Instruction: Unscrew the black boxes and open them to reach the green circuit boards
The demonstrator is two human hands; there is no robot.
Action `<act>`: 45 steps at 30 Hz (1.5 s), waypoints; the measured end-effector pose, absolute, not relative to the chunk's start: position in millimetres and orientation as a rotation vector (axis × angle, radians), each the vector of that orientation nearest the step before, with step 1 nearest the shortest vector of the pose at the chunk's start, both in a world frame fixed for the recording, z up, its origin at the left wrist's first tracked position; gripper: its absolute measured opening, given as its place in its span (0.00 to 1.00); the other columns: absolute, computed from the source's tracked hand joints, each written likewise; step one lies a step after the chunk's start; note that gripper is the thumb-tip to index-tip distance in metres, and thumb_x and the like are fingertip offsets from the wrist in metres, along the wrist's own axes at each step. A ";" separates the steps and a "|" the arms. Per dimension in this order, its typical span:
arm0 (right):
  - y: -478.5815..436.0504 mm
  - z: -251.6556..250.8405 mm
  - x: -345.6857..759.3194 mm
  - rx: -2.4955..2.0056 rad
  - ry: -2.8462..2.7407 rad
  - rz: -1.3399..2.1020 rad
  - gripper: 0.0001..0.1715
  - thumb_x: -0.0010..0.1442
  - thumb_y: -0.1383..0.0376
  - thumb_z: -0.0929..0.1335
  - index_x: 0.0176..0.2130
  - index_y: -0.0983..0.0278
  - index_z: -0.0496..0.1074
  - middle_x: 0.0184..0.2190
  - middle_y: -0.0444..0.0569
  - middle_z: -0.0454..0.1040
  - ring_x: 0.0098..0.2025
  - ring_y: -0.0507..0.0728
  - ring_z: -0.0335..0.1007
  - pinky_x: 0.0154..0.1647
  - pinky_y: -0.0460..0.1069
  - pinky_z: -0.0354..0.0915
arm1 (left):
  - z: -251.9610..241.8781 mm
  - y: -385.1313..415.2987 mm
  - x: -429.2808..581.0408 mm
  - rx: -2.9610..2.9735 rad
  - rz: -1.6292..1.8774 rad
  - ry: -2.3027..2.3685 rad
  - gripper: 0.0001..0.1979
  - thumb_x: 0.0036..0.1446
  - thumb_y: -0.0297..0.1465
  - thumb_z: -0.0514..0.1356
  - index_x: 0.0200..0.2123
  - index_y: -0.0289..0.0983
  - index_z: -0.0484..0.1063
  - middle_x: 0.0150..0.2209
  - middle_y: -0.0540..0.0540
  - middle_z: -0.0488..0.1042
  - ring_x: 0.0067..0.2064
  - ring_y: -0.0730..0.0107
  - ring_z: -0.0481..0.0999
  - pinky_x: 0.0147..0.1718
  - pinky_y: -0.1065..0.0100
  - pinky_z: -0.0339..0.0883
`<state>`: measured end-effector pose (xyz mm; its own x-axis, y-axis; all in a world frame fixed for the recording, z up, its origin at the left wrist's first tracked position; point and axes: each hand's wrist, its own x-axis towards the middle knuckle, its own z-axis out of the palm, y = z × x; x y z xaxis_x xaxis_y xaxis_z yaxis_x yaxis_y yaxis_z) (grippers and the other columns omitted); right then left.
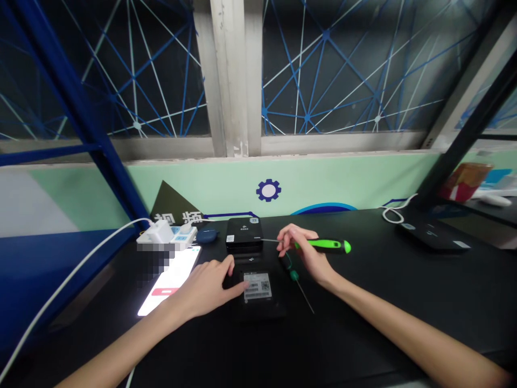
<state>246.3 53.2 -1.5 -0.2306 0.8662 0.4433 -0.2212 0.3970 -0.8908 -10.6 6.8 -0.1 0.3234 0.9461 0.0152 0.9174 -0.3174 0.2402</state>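
Note:
My right hand (302,248) grips a screwdriver with a bright green and black handle (329,246). Its thin shaft points left, with the tip near a small black box (244,233) standing by the wall. My left hand (212,285) is spread, thumb apart from the fingers, and the thumb tip reaches the white printed label (257,285) on a flat black device (262,311). Beneath my right hand lies a second screwdriver with a dark green collar (294,275), its shaft slanting toward me.
A lit phone (173,280) lies left of my left hand. Behind it are a power strip (186,235) with a white charger (160,231) and a small dark blue object (207,235). Another black device (432,237) and a white cable (392,214) sit far right.

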 end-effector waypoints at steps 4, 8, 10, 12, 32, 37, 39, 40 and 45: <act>57.3 5.4 252.2 -0.624 -1.268 1.105 0.28 0.66 0.51 0.63 0.20 0.64 0.65 0.23 0.44 0.65 0.21 0.49 0.62 0.21 0.46 0.60 | 1.8 8.8 -12.9 2.409 0.238 1.568 0.25 0.61 0.56 0.50 0.41 0.41 0.68 0.24 0.52 0.69 0.29 0.63 0.71 0.26 0.68 0.55; 59.4 23.3 262.0 -0.694 -1.196 1.073 0.21 0.66 0.47 0.60 0.31 0.59 0.64 0.10 0.34 0.49 0.13 0.49 0.40 0.16 0.46 0.46 | 0.7 7.3 -9.3 2.450 0.427 1.472 0.18 0.67 0.47 0.49 0.48 0.44 0.70 0.27 0.53 0.70 0.28 0.68 0.70 0.27 0.69 0.57; 62.8 29.4 267.4 -0.780 -1.259 1.032 0.23 0.65 0.43 0.58 0.35 0.58 0.63 0.09 0.33 0.48 0.12 0.50 0.39 0.16 0.46 0.46 | 0.0 6.2 -7.7 2.480 0.491 1.464 0.17 0.67 0.46 0.50 0.47 0.44 0.71 0.30 0.52 0.71 0.28 0.70 0.70 0.26 0.70 0.58; 67.7 30.5 272.1 -0.903 -1.390 0.993 0.25 0.65 0.42 0.58 0.33 0.59 0.62 0.09 0.34 0.52 0.12 0.50 0.44 0.18 0.47 0.48 | -0.7 5.7 -7.4 2.523 0.514 1.423 0.17 0.66 0.47 0.53 0.47 0.44 0.72 0.34 0.51 0.72 0.29 0.69 0.71 0.27 0.69 0.60; 81.5 -9.8 268.9 -1.824 -2.262 0.082 0.19 0.65 0.54 0.63 0.48 0.65 0.65 0.35 0.57 0.77 0.36 0.65 0.75 0.31 0.50 0.57 | -9.2 -3.1 -2.3 2.718 0.544 1.326 0.21 0.67 0.43 0.53 0.59 0.43 0.66 0.54 0.44 0.71 0.55 0.55 0.70 0.59 0.48 0.59; 77.8 -9.2 264.8 -1.868 -2.283 0.026 0.20 0.65 0.54 0.62 0.51 0.65 0.64 0.36 0.58 0.77 0.37 0.66 0.76 0.31 0.50 0.57 | -12.8 -1.9 -1.2 2.736 0.560 1.358 0.19 0.68 0.41 0.51 0.58 0.42 0.68 0.52 0.43 0.72 0.52 0.56 0.72 0.56 0.51 0.62; 76.4 -6.8 263.4 -1.874 -2.279 -0.029 0.21 0.66 0.54 0.62 0.51 0.64 0.65 0.35 0.57 0.78 0.37 0.66 0.77 0.30 0.50 0.57 | -14.0 -1.5 -0.7 2.741 0.563 1.373 0.19 0.69 0.41 0.51 0.58 0.41 0.68 0.52 0.43 0.72 0.52 0.56 0.71 0.55 0.51 0.62; 75.6 -5.1 262.8 -1.867 -2.267 -0.058 0.21 0.66 0.53 0.61 0.51 0.64 0.65 0.34 0.57 0.78 0.36 0.66 0.77 0.30 0.50 0.57 | -14.6 -1.3 -0.4 2.741 0.559 1.383 0.19 0.69 0.41 0.50 0.58 0.41 0.68 0.52 0.43 0.72 0.52 0.56 0.71 0.55 0.51 0.62; 69.1 2.9 259.4 -1.765 -2.225 -0.114 0.21 0.64 0.47 0.62 0.39 0.61 0.70 0.27 0.50 0.76 0.31 0.61 0.74 0.27 0.49 0.54 | -16.0 -1.4 0.7 2.726 0.567 1.411 0.18 0.70 0.40 0.49 0.57 0.41 0.68 0.51 0.43 0.72 0.51 0.57 0.71 0.55 0.50 0.60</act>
<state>259.4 69.1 2.9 -0.2015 0.9388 0.2796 0.9624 0.2429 -0.1220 0.7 -1.4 -16.0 0.5254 0.7931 0.3081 0.7859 -0.5911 0.1816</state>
